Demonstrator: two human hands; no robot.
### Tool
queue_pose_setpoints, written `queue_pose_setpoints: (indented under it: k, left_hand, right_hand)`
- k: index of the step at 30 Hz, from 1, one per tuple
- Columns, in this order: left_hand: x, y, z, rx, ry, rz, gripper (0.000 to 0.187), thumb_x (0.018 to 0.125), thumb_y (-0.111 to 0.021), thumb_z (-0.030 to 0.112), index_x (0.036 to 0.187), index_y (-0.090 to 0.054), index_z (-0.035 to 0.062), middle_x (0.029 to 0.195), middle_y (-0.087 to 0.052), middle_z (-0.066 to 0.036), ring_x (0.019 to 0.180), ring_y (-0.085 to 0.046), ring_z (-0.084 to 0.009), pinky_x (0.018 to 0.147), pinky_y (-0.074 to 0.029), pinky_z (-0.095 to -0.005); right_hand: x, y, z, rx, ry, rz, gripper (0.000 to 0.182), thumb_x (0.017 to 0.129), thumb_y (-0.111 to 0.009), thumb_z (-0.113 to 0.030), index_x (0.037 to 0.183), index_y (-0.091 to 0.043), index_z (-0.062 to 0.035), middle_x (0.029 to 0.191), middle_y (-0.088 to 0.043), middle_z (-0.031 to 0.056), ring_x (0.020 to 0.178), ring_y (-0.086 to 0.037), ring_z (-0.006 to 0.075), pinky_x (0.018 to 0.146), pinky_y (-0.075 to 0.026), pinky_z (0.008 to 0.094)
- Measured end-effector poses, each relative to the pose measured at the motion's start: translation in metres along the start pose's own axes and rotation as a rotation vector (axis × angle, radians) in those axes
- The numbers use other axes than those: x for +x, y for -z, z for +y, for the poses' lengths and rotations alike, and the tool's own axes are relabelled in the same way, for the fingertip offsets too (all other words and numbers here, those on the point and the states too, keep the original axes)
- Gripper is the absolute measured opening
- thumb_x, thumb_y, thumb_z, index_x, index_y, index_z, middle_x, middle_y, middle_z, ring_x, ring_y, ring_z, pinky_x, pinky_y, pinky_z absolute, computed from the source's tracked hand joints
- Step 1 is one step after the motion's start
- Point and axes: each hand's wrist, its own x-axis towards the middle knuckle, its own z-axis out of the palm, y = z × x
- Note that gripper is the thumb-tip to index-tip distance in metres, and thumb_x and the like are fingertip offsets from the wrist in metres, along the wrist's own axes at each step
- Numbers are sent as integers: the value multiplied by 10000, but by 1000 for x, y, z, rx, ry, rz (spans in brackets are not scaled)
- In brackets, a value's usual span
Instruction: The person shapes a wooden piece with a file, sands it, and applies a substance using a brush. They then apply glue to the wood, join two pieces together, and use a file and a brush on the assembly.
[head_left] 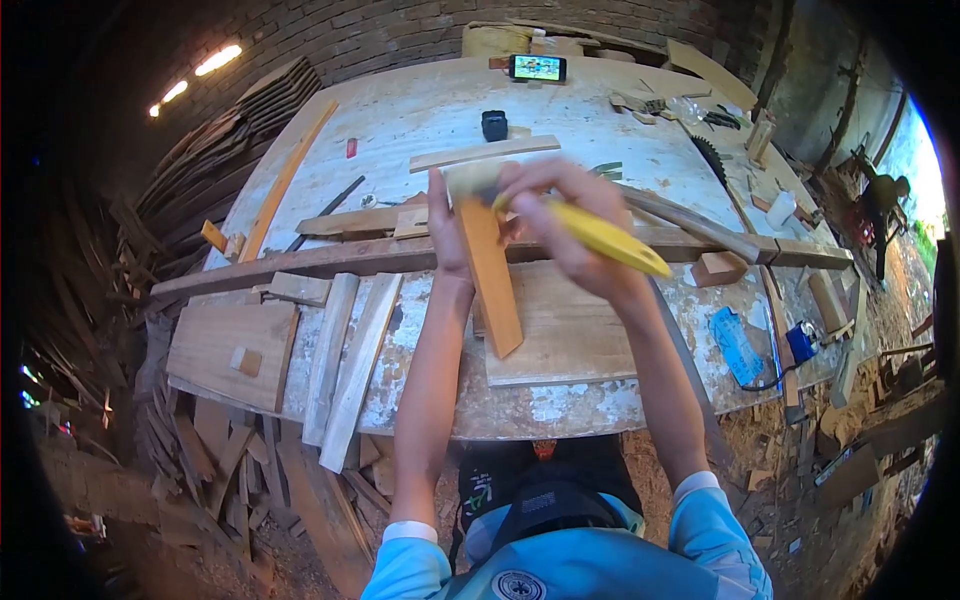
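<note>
My left hand (448,235) is wrapped round the upper part of a narrow orange-brown wooden piece (490,290), holding it tilted above the bench. In my right hand (572,220) is a paintbrush (612,242) with a yellow handle. Its pale bristle end, smeared by motion, lies over the top of the wooden piece; whether it touches cannot be made out. Beneath both hands a broad flat board (565,345) rests on the paint-worn workbench (440,350).
Across the bench runs a long wooden beam (340,258). A hammer-like handled tool (700,222) lies against it. Farther back are a phone (538,67), a black box-shaped object (494,125) and a saw blade (708,158). Two pale strips (360,350) overhang the front edge.
</note>
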Motion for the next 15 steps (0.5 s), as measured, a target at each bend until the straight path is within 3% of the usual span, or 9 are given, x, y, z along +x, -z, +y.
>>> queue_pose_setpoints:
  k: [2, 3, 4, 6, 7, 10, 12, 15]
  left_hand:
    - [5, 12, -4, -83, -6, -55, 826, 829, -270, 704, 1205, -503, 7, 990, -586, -116, 879, -530, -191, 702, -457, -334]
    - [5, 27, -3, -307, 88, -260, 909, 798, -258, 745, 1276, -449, -4, 1154, -539, -147, 1008, -489, -217, 829, -417, -392]
    - [5, 25, -1, -237, 72, -234, 901, 797, -260, 744, 1276, -453, 5, 1164, -534, -137, 1014, -482, -222, 828, -409, -396]
    - [4, 18, -1, -105, 46, -170, 885, 796, -265, 741, 1275, -459, 23, 1184, -524, -117, 1026, -469, -232, 827, -392, -403]
    - [4, 14, -1, -151, 65, -217, 955, 771, -272, 772, 1291, -426, -15, 1211, -500, -136, 1063, -472, -221, 815, -434, -389]
    - [-3, -4, -1, -66, 56, -286, 911, 768, -325, 761, 1284, -433, 18, 1194, -508, -119, 1067, -481, -222, 825, -444, -397]
    - [-7, -4, -5, 19, -65, -206, 869, 762, -369, 750, 1266, -445, 46, 1182, -513, -107, 1052, -498, -228, 847, -448, -394]
    - [-6, 2, -8, -287, -37, -249, 806, 757, -423, 730, 1233, -464, 81, 1155, -521, -89, 1028, -521, -237, 879, -446, -389]
  right_hand:
    - [-17, 5, 7, -167, 54, -330, 127, 789, -613, -150, 788, -602, -23, 687, -604, 91, 647, -594, 147, 586, -462, 289]
    - [-25, 12, 1, -124, -113, -485, 124, 782, -619, -147, 762, -599, -27, 658, -594, 95, 615, -585, 159, 568, -454, 298]
    - [-33, 18, -5, -82, -280, -647, 125, 775, -625, -144, 735, -595, -30, 628, -584, 98, 583, -575, 172, 550, -446, 306]
    - [-46, 21, -10, -117, -422, -744, 140, 778, -625, -145, 702, -592, -31, 605, -586, 92, 552, -562, 157, 552, -444, 290]
    - [-46, 22, -12, -144, -344, -679, 127, 789, -616, -147, 735, -609, -33, 662, -622, 83, 579, -569, 124, 561, -450, 277]
    - [-38, 13, -18, 112, -160, -141, 128, 793, -619, -148, 775, -620, -22, 707, -643, 73, 609, -589, 116, 583, -463, 263]
    - [-13, 7, -27, 175, -8, -4, 94, 818, -584, -85, 805, -609, 5, 810, -649, 106, 725, -615, 133, 650, -495, 256]
    - [14, -5, -28, 98, 138, 56, 82, 829, -566, -58, 822, -603, 15, 862, -656, 115, 772, -623, 131, 672, -506, 246]
